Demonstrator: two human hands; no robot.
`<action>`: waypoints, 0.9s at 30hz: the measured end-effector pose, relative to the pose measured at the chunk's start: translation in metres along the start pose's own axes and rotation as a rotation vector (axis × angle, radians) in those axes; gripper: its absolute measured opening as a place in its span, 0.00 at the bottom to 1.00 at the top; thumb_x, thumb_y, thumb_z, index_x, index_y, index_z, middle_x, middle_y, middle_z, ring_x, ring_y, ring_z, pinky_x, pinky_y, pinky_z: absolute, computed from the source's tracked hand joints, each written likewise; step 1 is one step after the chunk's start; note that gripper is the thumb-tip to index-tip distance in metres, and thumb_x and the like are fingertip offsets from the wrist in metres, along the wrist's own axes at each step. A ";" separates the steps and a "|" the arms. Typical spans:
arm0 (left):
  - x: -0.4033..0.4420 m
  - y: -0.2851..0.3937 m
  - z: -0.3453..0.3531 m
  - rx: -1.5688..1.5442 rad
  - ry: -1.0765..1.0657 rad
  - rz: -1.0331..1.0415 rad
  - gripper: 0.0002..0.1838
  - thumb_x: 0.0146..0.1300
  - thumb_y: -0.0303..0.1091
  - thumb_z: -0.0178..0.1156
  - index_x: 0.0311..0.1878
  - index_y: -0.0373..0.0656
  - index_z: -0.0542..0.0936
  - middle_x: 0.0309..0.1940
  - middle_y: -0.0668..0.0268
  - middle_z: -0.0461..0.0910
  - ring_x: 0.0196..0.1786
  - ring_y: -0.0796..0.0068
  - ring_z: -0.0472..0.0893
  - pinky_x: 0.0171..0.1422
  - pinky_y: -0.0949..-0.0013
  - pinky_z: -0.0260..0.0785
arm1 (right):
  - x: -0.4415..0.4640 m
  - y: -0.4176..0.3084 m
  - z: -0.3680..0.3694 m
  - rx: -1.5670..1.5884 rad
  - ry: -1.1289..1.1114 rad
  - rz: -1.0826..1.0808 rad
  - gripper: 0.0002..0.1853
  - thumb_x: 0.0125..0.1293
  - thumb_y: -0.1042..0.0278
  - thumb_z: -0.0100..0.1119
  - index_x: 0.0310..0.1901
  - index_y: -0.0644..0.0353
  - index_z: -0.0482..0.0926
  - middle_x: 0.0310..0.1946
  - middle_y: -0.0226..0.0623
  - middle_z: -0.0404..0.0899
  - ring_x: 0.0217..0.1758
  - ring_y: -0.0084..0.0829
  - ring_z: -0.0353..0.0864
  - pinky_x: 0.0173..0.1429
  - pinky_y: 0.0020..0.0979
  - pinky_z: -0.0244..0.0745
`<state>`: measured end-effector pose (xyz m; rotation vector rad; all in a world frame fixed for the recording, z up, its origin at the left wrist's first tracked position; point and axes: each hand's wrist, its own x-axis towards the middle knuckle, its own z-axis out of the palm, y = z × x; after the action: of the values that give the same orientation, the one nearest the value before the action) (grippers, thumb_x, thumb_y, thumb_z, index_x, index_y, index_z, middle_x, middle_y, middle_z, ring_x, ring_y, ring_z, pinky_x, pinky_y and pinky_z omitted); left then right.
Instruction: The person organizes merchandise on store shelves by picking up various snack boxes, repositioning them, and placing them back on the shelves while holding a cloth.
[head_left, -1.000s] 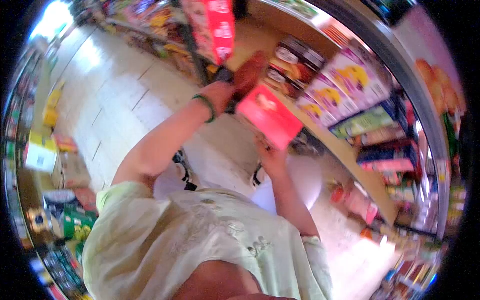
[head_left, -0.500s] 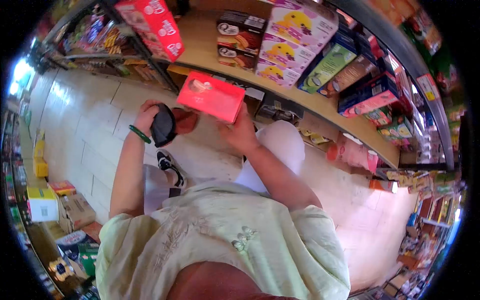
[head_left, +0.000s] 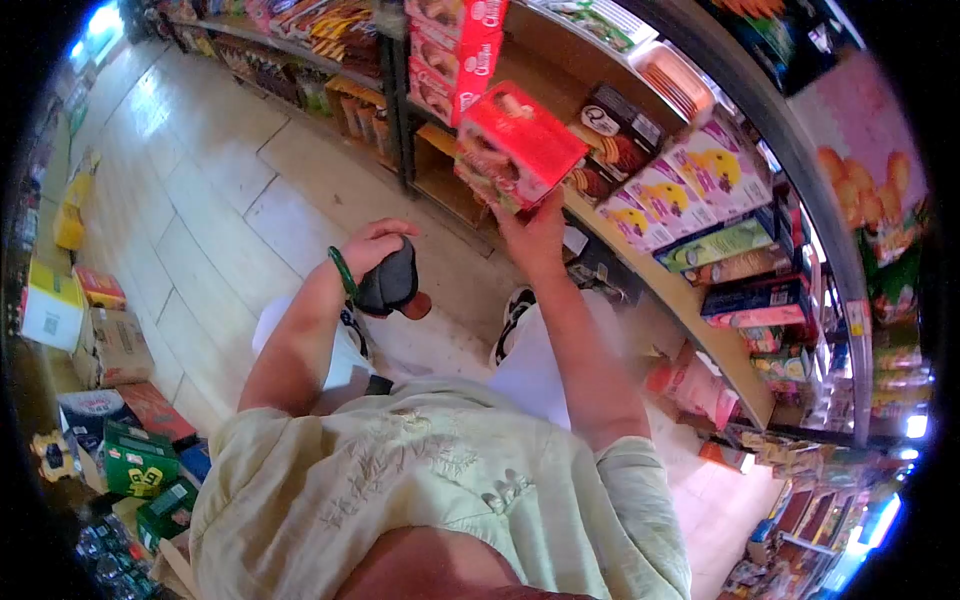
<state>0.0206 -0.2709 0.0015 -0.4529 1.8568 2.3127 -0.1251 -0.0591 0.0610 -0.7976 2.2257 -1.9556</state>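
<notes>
My right hand (head_left: 537, 238) grips a red snack box (head_left: 518, 135) from below, its printed front tilted toward me. The box is at the shelf, just right of a stack of red boxes (head_left: 455, 55) with similar printing. In my left hand (head_left: 378, 243), low over the floor, is a dark grey cloth item (head_left: 390, 280) with a reddish-brown part showing beneath it; what kind it is I cannot make out. A green bangle (head_left: 342, 272) circles my left wrist.
Right of the red box, the wooden shelf (head_left: 722, 345) holds a dark cookie box (head_left: 618, 135), purple-and-white boxes (head_left: 685, 195) and a green box (head_left: 722, 240). A dark metal upright (head_left: 397, 110) stands by the red stack. Cartons (head_left: 110, 347) stand at left beside the tiled floor (head_left: 215, 190).
My right hand has raised the red box from over the floor to the shelf beside the red stack. The view has shifted, and my left hand still holds the grey item.
</notes>
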 end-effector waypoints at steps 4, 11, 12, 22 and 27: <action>-0.006 0.004 -0.008 0.227 0.031 0.038 0.18 0.57 0.33 0.53 0.52 0.42 0.76 0.40 0.67 0.77 0.42 0.77 0.75 0.46 0.73 0.70 | 0.025 0.006 0.010 -0.222 0.123 -0.028 0.38 0.46 0.61 0.72 0.56 0.65 0.61 0.49 0.44 0.73 0.52 0.34 0.74 0.58 0.34 0.67; -0.006 0.007 -0.012 0.368 -0.020 0.183 0.17 0.56 0.34 0.53 0.50 0.43 0.75 0.38 0.67 0.76 0.42 0.75 0.75 0.47 0.71 0.69 | 0.057 0.045 0.020 -0.098 0.155 -0.016 0.37 0.48 0.69 0.69 0.56 0.66 0.57 0.47 0.44 0.74 0.44 0.35 0.77 0.47 0.32 0.75; -0.006 0.009 -0.011 0.442 -0.022 0.213 0.18 0.56 0.34 0.52 0.50 0.43 0.75 0.38 0.66 0.76 0.41 0.74 0.75 0.48 0.70 0.69 | 0.060 0.047 0.023 -0.084 0.166 -0.129 0.37 0.48 0.70 0.69 0.57 0.66 0.56 0.46 0.45 0.74 0.42 0.35 0.78 0.45 0.31 0.76; -0.010 0.013 -0.006 0.599 0.003 0.267 0.18 0.52 0.32 0.51 0.47 0.39 0.76 0.39 0.55 0.79 0.43 0.62 0.78 0.50 0.67 0.69 | 0.065 0.034 0.030 -0.540 0.249 -0.123 0.31 0.49 0.65 0.69 0.52 0.67 0.64 0.45 0.46 0.75 0.44 0.36 0.78 0.48 0.33 0.72; -0.008 0.011 -0.005 0.624 0.027 0.267 0.18 0.52 0.33 0.52 0.46 0.39 0.76 0.39 0.54 0.78 0.43 0.60 0.78 0.50 0.66 0.69 | 0.062 0.037 0.033 -0.701 0.227 -0.225 0.28 0.54 0.66 0.64 0.53 0.70 0.64 0.45 0.49 0.74 0.42 0.42 0.78 0.49 0.36 0.72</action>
<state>0.0256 -0.2780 0.0133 -0.1563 2.6267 1.7030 -0.1782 -0.1132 0.0370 -0.9533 3.1411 -1.3628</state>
